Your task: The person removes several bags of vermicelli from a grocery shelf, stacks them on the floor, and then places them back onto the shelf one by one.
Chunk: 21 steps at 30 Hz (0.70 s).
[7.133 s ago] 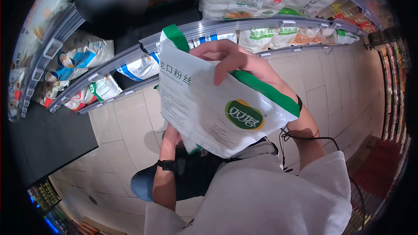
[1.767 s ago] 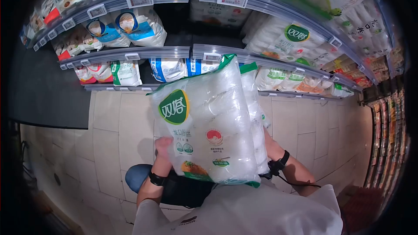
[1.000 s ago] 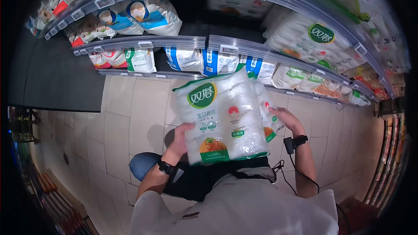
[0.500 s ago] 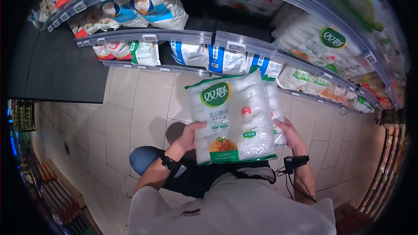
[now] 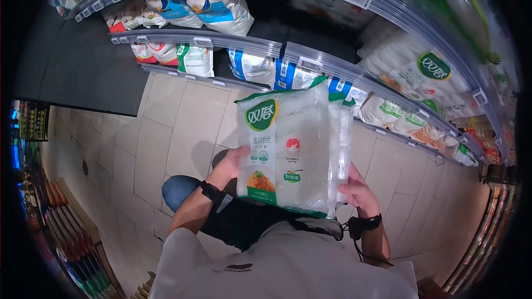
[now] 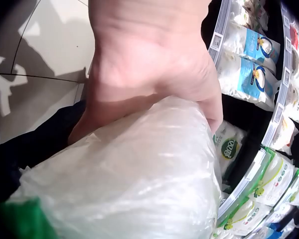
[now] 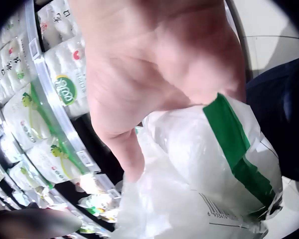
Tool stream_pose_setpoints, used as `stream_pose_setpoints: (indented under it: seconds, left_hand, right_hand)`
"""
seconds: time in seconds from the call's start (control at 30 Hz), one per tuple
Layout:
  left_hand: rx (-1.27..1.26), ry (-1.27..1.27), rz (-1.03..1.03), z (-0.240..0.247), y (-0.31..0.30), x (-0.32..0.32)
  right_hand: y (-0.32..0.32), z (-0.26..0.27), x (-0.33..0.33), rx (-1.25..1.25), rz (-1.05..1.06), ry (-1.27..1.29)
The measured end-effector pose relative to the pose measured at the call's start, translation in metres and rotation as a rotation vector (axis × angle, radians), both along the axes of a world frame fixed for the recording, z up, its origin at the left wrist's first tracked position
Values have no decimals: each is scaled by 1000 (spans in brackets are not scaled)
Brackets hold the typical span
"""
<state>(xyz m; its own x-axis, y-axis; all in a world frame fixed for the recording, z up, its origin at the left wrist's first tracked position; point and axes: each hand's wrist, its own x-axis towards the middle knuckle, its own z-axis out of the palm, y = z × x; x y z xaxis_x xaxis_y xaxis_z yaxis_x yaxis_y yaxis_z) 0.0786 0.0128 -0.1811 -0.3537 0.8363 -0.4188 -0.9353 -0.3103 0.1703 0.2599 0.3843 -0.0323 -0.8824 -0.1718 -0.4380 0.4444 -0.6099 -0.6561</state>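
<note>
The left hand (image 5: 226,167) curls part-closed round the front bag (image 5: 303,127), the right hand (image 5: 360,192) round the rear bag (image 5: 346,133), so slick plastic could let them slide apart.

Wearing: pale, short-sleeved T-shirt (image 5: 277,268), dark print (image 5: 239,267) on chest, lettering beginning "MEDIT"; dark trousers (image 5: 235,224), blue at one knee (image 5: 177,191); black left wristband (image 5: 212,191); black right wristband (image 5: 370,222), with small black box (image 5: 354,227) and thin black cable (image 5: 361,253).

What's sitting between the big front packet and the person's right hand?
At least one more packet, its pale edge showing beside the front packet, with the right hand gripping it. The head view shows this.
</note>
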Motion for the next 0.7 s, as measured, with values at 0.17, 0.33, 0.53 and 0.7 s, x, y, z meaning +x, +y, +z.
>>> stream_pose_setpoints:
  seconds: [0.17,0.33,0.53,0.7]
  left_hand:
    - [220,-81,126,-21,-21,9]
    - [138,-5,260,-25,-35,45]
    - [39,103,303,-26,-48,45]
    - [-142,204,154,24,-56,14]
  right_hand:
    - [-8,68,-25,-155,151,240]
    - [-12,72,-74,58,383,474]
    - [-15,31,-89,-147,376,246]
    - [-27,-1,-79,-185,331,60]
